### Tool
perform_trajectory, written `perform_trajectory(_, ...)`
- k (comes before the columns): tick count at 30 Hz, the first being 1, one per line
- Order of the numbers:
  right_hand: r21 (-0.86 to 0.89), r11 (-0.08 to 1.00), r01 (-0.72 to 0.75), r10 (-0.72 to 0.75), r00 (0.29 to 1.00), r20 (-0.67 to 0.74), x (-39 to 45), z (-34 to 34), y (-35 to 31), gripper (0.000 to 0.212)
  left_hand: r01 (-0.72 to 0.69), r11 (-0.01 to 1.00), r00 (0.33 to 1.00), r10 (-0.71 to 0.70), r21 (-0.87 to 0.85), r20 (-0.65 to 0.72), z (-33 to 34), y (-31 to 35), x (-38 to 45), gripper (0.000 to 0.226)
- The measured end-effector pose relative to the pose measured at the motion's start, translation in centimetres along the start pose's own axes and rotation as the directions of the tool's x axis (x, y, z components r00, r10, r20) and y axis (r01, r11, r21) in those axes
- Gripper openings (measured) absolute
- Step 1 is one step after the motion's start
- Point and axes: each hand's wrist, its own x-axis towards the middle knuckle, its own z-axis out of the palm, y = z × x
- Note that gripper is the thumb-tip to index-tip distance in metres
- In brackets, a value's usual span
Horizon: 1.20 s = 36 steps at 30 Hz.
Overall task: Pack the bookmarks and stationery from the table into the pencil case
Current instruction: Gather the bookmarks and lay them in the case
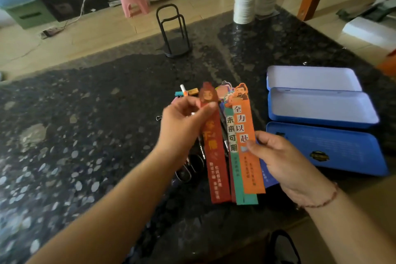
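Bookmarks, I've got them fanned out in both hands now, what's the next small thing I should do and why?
Probably square the red bookmark, pinched by your left hand, onto the orange bookmark and green bookmark held by your right hand. Fanned, they spread wide; stacked, they should slide more easily into the open blue pencil case at your right, whose trays look bare.

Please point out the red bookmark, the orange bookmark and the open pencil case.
red bookmark [214, 156]: head view, middle of strip.
orange bookmark [243, 126]: head view, upper printed part.
pencil case [321, 107]: head view, bare middle tray floor.
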Motion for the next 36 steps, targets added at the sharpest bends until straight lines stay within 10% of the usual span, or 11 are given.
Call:
perform_trajectory(12,0.174,0.985,0.018,-0.002,0.996,-0.092,-0.6,-2.7,-0.4,0.025,0.293,0.887,0.956,-0.277,-0.358,0.096,4.1,-1.2,-0.1,0.051)
perform_trajectory(25,0.149,0.988,0.027,0.011,0.968,-0.249,-1.1,-3.4,-0.9,0.027,0.209,0.922,0.974,-0.165,-0.326,0.158,5.1,-2.2,-0.3,0.023)
perform_trajectory(29,0.139,0.989,0.060,-0.054,0.997,-0.046,-2.1,-1.5,-0.9,0.027,-0.020,0.986,0.999,0.024,-0.163,0.022,6.3,-3.3,-0.9,0.023)
perform_trajectory(36,-0.342,0.911,0.229,-0.229,0.972,0.042,-2.5,-1.2,-0.8,0.021,-0.184,0.954,0.979,0.199,-0.236,0.043,6.9,-3.7,-1.9,0.053)
